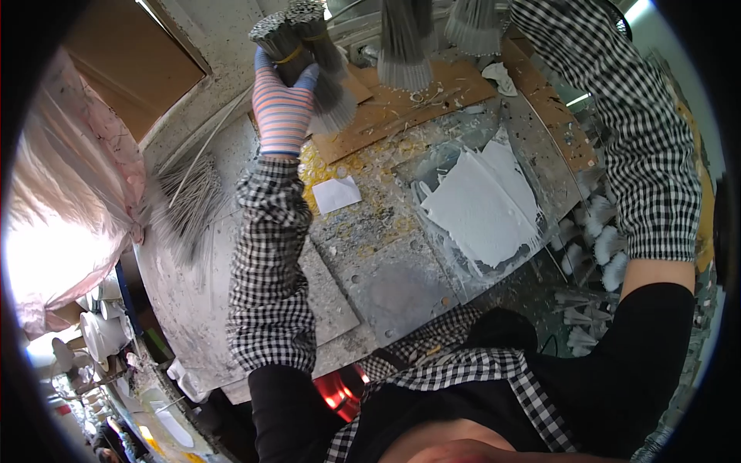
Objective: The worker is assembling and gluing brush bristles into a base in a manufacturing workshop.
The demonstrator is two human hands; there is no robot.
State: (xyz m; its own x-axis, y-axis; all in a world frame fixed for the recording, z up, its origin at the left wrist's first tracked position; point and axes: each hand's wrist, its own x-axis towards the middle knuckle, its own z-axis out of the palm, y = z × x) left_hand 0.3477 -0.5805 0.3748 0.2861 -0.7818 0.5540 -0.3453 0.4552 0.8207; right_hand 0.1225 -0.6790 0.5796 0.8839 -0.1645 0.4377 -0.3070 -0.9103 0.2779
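Observation:
My left hand (pixel 282 100), in a striped knit glove, is closed around a bundle of thin grey rods (pixel 297 31) bound with a yellow band, held up over the far side of the workbench. My left forearm wears a black-and-white checked sleeve. My right arm (pixel 648 154), in the same checked sleeve, stretches up toward the top edge, and its hand is outside the picture. Two more grey rod bundles (pixel 405 46) hang or stand near the top middle, close to where the right arm leaves the view.
A white pasty slab (pixel 478 201) lies in a shallow metal tray (pixel 540 147). A white paper scrap (pixel 336 193) sits on the stained bench. Loose rods (pixel 185 201) pile at left beside pink plastic sheeting (pixel 69 154). Cardboard (pixel 401 100) lies at the back, white tufted pieces (pixel 602 239) at right.

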